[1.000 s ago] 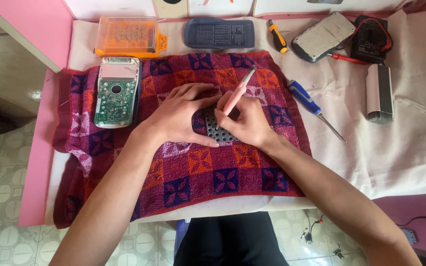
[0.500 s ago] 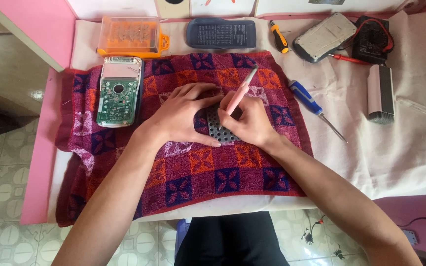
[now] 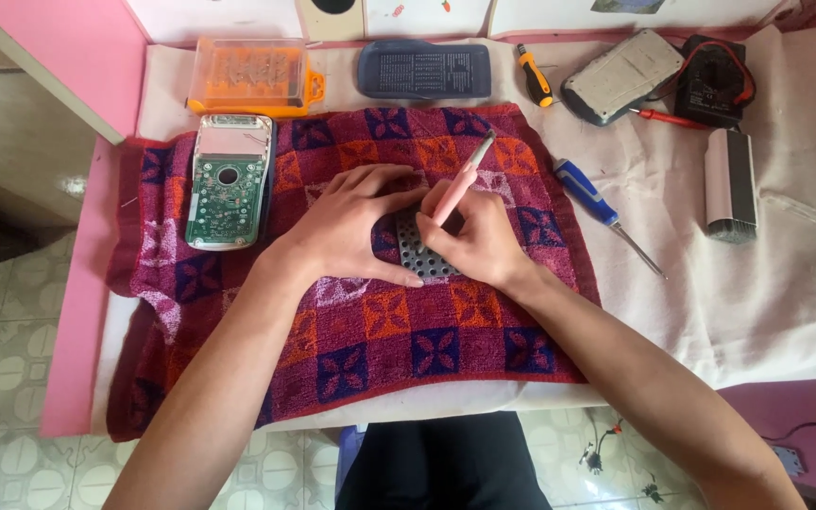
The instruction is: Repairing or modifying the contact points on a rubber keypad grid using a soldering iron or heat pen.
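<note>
- Table (image 3: 805, 312): draped in white cloth, edged in pink.
- Towel (image 3: 361, 331): purple-and-orange checks, spread across the middle as work mat.
- Left hand (image 3: 351, 227): laid flat over the grey keypad (image 3: 417, 257), fingers spread and pressing, not clenched; pins the pad to the towel.
- Right hand (image 3: 479, 236): fingers pinched round the pink tool (image 3: 460, 184), pen fashion, tip down at the keypad's upper edge.
- Keypad: at towel centre, between both hands, mostly covered; only a strip of holes on show.
- Board (image 3: 229, 179): green circuit board in its pale shell, at the towel's left edge, well apart from the hands.
- Orange box (image 3: 249, 76) and dark cover (image 3: 424, 69): beyond the towel, side by side.
- Blue driver (image 3: 597, 203): just right of the towel, within reach.
- Judged best practice: steady downward hold from the left, light short strokes of the tool, tip kept shallow to spare the soft pad, wrist rested on the towel for control.
</note>
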